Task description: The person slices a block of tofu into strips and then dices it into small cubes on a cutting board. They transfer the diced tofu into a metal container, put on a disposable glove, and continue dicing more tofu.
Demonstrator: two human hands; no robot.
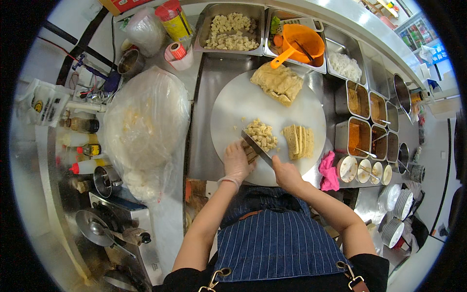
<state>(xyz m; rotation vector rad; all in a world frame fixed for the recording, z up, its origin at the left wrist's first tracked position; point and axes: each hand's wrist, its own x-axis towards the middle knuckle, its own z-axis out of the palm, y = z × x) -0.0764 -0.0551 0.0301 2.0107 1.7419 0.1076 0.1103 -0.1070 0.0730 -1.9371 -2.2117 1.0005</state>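
Note:
On a round white cutting board [230,98], my right hand [286,173] grips the handle of a kitchen knife [256,146]. My left hand [235,162], in a clear plastic glove, holds down a piece of brownish layered food [250,152] beside the blade. Just beyond the blade lies a heap of small pale dice [262,135]. To its right stands a row of cut slices [298,141], leaning together. A large folded slab of the same-looking food [278,83] rests at the board's far edge.
Steel trays, one with pale cubes [231,33], line the back, where an orange strainer [303,40] sits. Seasoning containers [359,138] and a pink cloth [328,171] are at the right. A large plastic-covered pale mass [149,127] lies left, near bottles and a burner [127,226].

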